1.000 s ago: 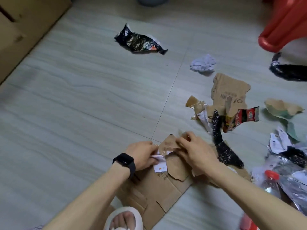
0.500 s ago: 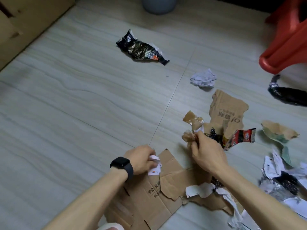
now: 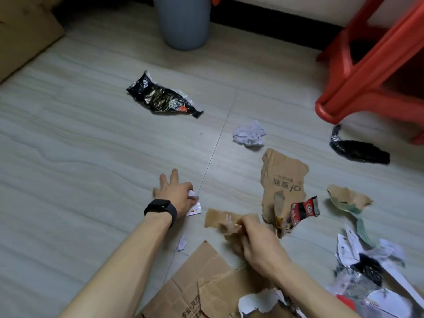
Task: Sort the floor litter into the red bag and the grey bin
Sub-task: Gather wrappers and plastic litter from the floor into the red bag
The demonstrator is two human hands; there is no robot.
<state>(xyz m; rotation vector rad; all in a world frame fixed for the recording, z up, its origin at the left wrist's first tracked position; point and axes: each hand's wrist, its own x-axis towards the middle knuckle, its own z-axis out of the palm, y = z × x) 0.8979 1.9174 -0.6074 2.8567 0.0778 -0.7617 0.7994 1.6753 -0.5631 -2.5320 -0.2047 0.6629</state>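
My left hand (image 3: 175, 193), with a black watch on the wrist, pinches a small white paper scrap (image 3: 194, 206) between thumb and finger while the other fingers spread forward over the floor. My right hand (image 3: 257, 239) grips a bunch of torn brown cardboard pieces (image 3: 218, 220) just above the floor. The grey bin (image 3: 183, 21) stands at the far wall. A black snack wrapper (image 3: 163, 98) lies on the tiles between my hands and the bin. No red bag is in view.
A crumpled white tissue (image 3: 249, 135), a torn cardboard sheet (image 3: 283, 177), a red snack packet (image 3: 304, 210) and a second black wrapper (image 3: 358, 150) lie to the right. A red plastic stool (image 3: 358, 88) stands at the far right. Flattened cardboard (image 3: 206, 285) lies near me, mixed paper litter (image 3: 367, 267) at the right.
My left hand moved forward off the flattened cardboard with the white scrap, its fingers now spread. My right hand gathered more brown cardboard pieces and drew back toward me. The view tilted up, showing the grey bin.
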